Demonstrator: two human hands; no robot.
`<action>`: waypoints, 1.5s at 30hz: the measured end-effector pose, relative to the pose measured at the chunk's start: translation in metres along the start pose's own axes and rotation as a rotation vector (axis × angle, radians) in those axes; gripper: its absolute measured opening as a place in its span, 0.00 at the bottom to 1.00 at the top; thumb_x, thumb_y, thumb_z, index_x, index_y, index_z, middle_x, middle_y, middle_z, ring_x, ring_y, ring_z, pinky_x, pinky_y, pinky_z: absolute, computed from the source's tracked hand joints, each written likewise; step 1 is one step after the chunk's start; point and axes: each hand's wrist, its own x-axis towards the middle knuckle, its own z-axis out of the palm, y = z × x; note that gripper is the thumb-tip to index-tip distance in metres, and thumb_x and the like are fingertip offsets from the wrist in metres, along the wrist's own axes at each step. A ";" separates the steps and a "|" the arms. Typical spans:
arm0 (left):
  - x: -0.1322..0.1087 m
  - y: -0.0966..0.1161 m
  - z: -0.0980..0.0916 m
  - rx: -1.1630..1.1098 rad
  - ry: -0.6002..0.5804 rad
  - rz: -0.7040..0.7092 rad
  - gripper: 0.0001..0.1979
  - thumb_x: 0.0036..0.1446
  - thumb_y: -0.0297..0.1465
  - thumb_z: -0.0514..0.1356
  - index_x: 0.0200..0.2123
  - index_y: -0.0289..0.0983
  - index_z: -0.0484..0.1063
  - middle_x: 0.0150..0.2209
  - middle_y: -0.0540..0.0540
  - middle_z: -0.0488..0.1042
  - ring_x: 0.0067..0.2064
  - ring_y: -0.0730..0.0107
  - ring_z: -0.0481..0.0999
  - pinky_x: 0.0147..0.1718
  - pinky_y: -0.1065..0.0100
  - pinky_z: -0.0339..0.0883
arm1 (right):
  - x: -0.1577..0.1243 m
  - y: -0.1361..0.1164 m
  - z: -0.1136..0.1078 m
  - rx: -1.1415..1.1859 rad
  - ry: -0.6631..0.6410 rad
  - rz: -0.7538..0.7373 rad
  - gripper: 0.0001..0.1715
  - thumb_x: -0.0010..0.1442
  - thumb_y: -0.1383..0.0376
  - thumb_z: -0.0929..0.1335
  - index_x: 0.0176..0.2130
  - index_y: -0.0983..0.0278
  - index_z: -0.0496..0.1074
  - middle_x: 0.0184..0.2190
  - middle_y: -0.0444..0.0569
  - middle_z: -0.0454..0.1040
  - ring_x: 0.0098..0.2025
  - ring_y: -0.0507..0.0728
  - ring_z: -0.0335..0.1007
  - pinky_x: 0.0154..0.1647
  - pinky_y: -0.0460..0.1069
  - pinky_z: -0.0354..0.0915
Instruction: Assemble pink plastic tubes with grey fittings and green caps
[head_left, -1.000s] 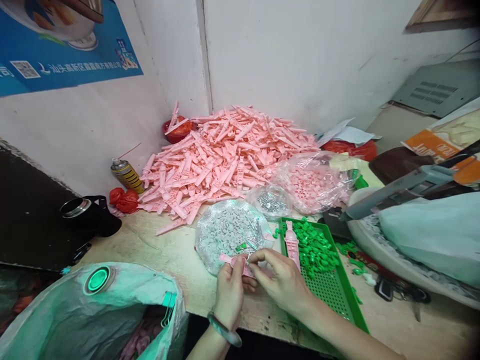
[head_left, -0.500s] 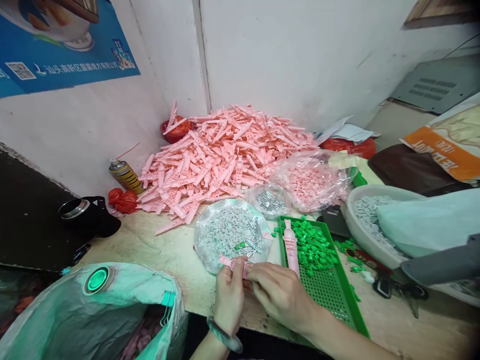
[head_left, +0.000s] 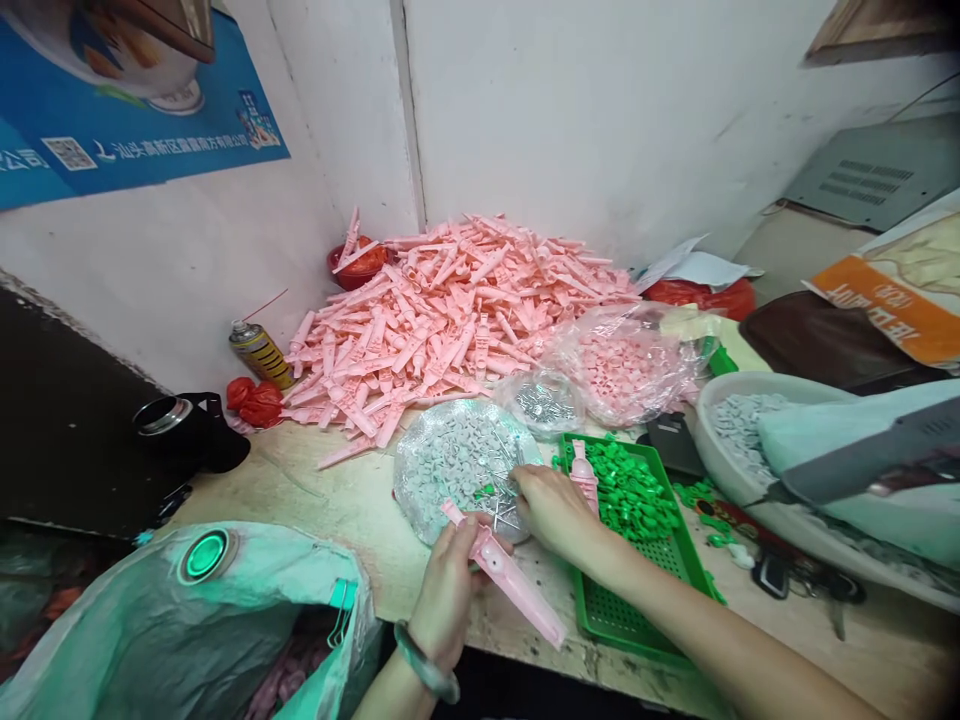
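Head view, nearest first: the left hand [head_left: 446, 590], a pale green bangle [head_left: 424, 665] at its wrist, is closed around a long pink moulded plastic piece [head_left: 510, 575], which looks light and stiff, best taken by its wider middle. The right hand [head_left: 555, 515] is curled, its fingertips [head_left: 521, 485] drawn together; whether they grip anything is too small to tell. A clear bag of grey pieces and pins [head_left: 442, 475] lies just left of the green perforated tray [head_left: 622, 610], which is heaped with green plastic caps [head_left: 626, 490]. Beyond that tray, a heap of pink plastic pieces [head_left: 450, 320] rises against the white wall [head_left: 600, 120].
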 end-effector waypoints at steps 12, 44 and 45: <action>0.002 -0.001 0.007 0.032 -0.174 -0.059 0.25 0.41 0.32 0.70 0.45 0.37 0.72 0.40 0.43 0.75 0.41 0.60 0.75 0.39 0.63 0.70 | -0.025 0.003 -0.015 0.729 -0.058 -0.088 0.09 0.60 0.67 0.66 0.29 0.63 0.73 0.31 0.45 0.72 0.35 0.55 0.71 0.38 0.48 0.66; 0.012 -0.013 0.020 -0.155 -0.024 -0.007 0.26 0.38 0.38 0.74 0.38 0.34 0.68 0.38 0.40 0.76 0.40 0.60 0.75 0.34 0.63 0.74 | -0.057 0.055 -0.001 0.662 0.465 0.175 0.17 0.54 0.66 0.61 0.44 0.63 0.69 0.40 0.52 0.74 0.31 0.56 0.72 0.33 0.51 0.68; 0.012 -0.014 0.021 -0.152 -0.021 -0.002 0.26 0.38 0.38 0.73 0.39 0.34 0.68 0.38 0.40 0.76 0.40 0.61 0.75 0.34 0.63 0.74 | -0.059 0.052 -0.005 0.792 0.402 0.155 0.16 0.56 0.64 0.62 0.44 0.62 0.70 0.40 0.52 0.75 0.31 0.56 0.72 0.31 0.50 0.68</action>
